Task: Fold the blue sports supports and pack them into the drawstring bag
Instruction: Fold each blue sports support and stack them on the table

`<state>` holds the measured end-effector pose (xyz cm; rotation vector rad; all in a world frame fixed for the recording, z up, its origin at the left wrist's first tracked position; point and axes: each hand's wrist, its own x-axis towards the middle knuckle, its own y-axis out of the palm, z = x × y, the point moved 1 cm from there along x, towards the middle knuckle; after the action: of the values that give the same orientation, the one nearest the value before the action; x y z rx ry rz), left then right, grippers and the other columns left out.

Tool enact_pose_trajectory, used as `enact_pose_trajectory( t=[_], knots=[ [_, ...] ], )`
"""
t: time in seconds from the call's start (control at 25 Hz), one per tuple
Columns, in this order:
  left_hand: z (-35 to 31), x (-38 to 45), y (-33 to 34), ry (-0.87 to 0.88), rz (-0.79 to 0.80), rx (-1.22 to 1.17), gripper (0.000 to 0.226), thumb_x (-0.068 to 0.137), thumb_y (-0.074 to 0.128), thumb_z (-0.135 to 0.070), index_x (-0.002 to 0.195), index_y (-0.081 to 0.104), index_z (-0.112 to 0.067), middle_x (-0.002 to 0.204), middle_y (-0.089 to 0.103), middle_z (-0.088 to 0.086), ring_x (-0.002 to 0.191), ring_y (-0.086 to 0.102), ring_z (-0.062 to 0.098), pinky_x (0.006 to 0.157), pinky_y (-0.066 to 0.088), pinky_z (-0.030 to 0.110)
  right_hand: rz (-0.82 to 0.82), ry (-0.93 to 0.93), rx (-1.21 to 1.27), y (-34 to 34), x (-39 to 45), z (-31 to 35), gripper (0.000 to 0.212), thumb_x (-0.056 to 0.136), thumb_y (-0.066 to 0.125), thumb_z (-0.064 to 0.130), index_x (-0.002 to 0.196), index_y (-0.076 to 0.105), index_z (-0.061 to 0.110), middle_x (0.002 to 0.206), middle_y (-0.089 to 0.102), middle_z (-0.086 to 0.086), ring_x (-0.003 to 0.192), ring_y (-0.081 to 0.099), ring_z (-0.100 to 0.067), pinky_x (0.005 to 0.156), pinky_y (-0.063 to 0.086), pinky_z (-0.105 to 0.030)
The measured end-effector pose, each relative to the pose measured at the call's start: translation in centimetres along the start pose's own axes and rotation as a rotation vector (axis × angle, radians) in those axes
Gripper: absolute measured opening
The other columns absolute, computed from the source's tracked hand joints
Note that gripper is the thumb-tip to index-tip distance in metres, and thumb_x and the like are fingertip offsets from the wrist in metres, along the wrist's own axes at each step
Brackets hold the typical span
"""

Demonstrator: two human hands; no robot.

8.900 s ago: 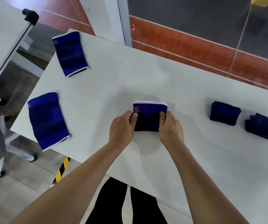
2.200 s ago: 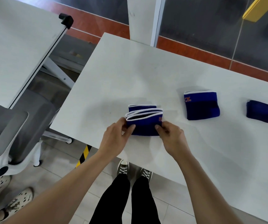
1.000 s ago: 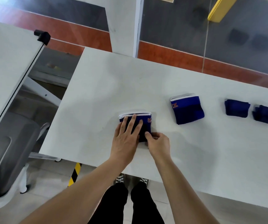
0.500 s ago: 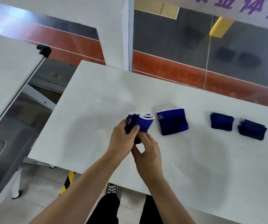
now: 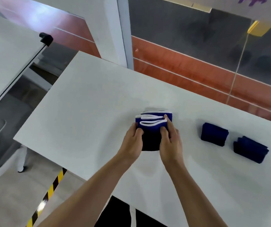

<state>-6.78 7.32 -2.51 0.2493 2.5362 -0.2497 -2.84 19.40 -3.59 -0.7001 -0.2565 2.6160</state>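
Gripped a stack of folded blue supports (image 5: 153, 124) between both hands near the middle of the white worktop (image 5: 85, 115). Left hand (image 5: 132, 143) curled round the stack's left side, thumb on top. Right hand (image 5: 170, 140) clasped the right side, index finger stretched along the upper right edge by the white trim, thumb pressed on top. Showed several white-edged layers at the far end of the stack, bright blue there and nearly black at the near end between the hands. Rested on the worktop or just above it; could not tell which.

Lay to the right of the stack, well apart from it: a folded dark blue support (image 5: 214, 134), flat on the worktop. Sat just beyond that, further right and a little nearer the front edge: a second folded dark support (image 5: 250, 149), close to the first but not touching.

Stood left of the stack, past the worktop's edge: a second white table (image 5: 5, 59) with a black corner cap. Ran along the floor below the worktop's near-left edge: a yellow-and-black hazard stripe (image 5: 49, 192). No drawstring bag in view.
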Motion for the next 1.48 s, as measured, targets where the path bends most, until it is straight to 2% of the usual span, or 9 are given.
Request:
enact_pose_trajectory(
  t=[0.12, 0.2, 0.36, 0.56, 1.08, 1.2, 1.32, 1.4, 1.48],
  knots=[
    [0.6, 2.2, 0.8, 0.005, -0.08, 0.236, 0.029, 0.094, 0.04, -0.021, 0.111, 0.063, -0.022, 0.118, 0.06, 0.002, 0.1, 0.061, 0.011, 0.081, 0.047, 0.024, -0.124, -0.033, -0.06, -1.5, 1.8, -0.2, 0.047, 0.101, 0.052, 0.02, 0.145, 0.05, 0.035, 0.129, 0.058, 0.007, 0.115, 0.057, -0.009, 0.093, 0.047, -0.019],
    [0.8, 3.2, 1.1, 0.059, -0.152, 0.306, 0.03, 0.098, 0.045, -0.018, 0.123, 0.06, -0.022, 0.115, 0.062, -0.002, 0.098, 0.062, 0.014, 0.078, 0.048, 0.022, -0.189, -0.056, -0.082, -1.6, 3.3, -0.4, 0.043, 0.101, 0.057, 0.022, 0.142, 0.053, 0.034, 0.127, 0.056, 0.009, 0.11, 0.057, -0.005, 0.09, 0.048, -0.015],
    [2.0, 4.6, 1.3, 0.178, -0.25, 0.487, 0.033, 0.1, 0.051, -0.018, 0.132, 0.059, -0.022, 0.112, 0.06, -0.007, 0.104, 0.056, 0.022, 0.088, 0.05, 0.031, -0.185, -0.077, -0.126, -1.0, 5.4, -1.2, 0.04, 0.1, 0.059, 0.024, 0.137, 0.053, 0.036, 0.126, 0.055, 0.012, 0.108, 0.057, -0.004, 0.098, 0.055, -0.034],
    [2.9, 5.3, 1.6, 0.159, -0.31, 0.471, 0.037, 0.102, 0.048, -0.025, 0.139, 0.047, -0.026, 0.122, 0.058, -0.001, 0.099, 0.062, 0.019, 0.085, 0.056, 0.037, -0.23, -0.173, -0.399, -0.1, 6.3, -2.5, 0.042, 0.099, 0.058, 0.032, 0.139, 0.047, 0.032, 0.132, 0.055, 0.001, 0.12, 0.05, -0.018, 0.105, 0.047, -0.041],
    [4.1, 4.5, 6.7, 0.296, -0.034, 0.504, 0.058, 0.096, 0.059, -0.011, 0.149, 0.04, -0.025, 0.131, 0.059, 0.003, 0.113, 0.061, 0.022, 0.096, 0.055, 0.044, -0.248, 0.043, -0.365, -6.6, 4.6, -5.4, 0.039, 0.096, 0.058, 0.041, 0.131, 0.047, 0.027, 0.115, 0.064, 0.004, 0.098, 0.062, -0.016, 0.085, 0.058, -0.043],
    [3.3, 3.6, 8.2, 0.292, -0.09, 0.59, 0.06, 0.091, 0.063, -0.009, 0.146, 0.043, -0.02, 0.135, 0.053, 0.01, 0.12, 0.054, 0.032, 0.105, 0.046, 0.045, -0.237, 0.033, -0.376, -9.2, 3.5, -5.5, 0.04, 0.099, 0.056, 0.044, 0.134, 0.05, 0.026, 0.118, 0.059, 0.003, 0.099, 0.059, -0.015, 0.088, 0.056, -0.038],
    [0.4, 2.4, 9.6, 0.653, -0.24, 0.924, 0.061, 0.082, 0.068, -0.002, 0.14, 0.051, -0.015, 0.138, 0.052, 0.012, 0.124, 0.048, 0.035, 0.105, 0.039, 0.046, -0.344, -0.05, -0.477, -12.6, 3.3, -5.4, 0.035, 0.102, 0.051, 0.032, 0.135, 0.055, 0.023, 0.117, 0.057, 0.001, 0.104, 0.056, -0.02, 0.096, 0.05, -0.042],
    [-1.3, 2.1, 12.3, 0.905, -0.141, 0.989, 0.057, 0.08, 0.066, 0.001, 0.134, 0.058, -0.015, 0.132, 0.059, 0.008, 0.121, 0.052, 0.033, 0.103, 0.041, 0.043, -0.438, -0.074, -0.61, -16.1, 3.3, -5.9, 0.036, 0.099, 0.05, 0.018, 0.134, 0.057, 0.019, 0.119, 0.059, -0.005, 0.108, 0.053, -0.027, 0.1, 0.044, -0.044],
    [-2.2, 2.1, 15.9, 0.956, 0.041, 1.028, 0.055, 0.085, 0.062, 0.0, 0.137, 0.056, -0.015, 0.134, 0.059, 0.005, 0.125, 0.05, 0.031, 0.106, 0.039, 0.041, -0.485, -0.064, -0.745, -19.7, 3.4, -6.6, 0.042, 0.095, 0.051, 0.013, 0.136, 0.055, 0.019, 0.129, 0.057, -0.006, 0.118, 0.05, -0.031, 0.102, 0.038, -0.043]
  ],
)
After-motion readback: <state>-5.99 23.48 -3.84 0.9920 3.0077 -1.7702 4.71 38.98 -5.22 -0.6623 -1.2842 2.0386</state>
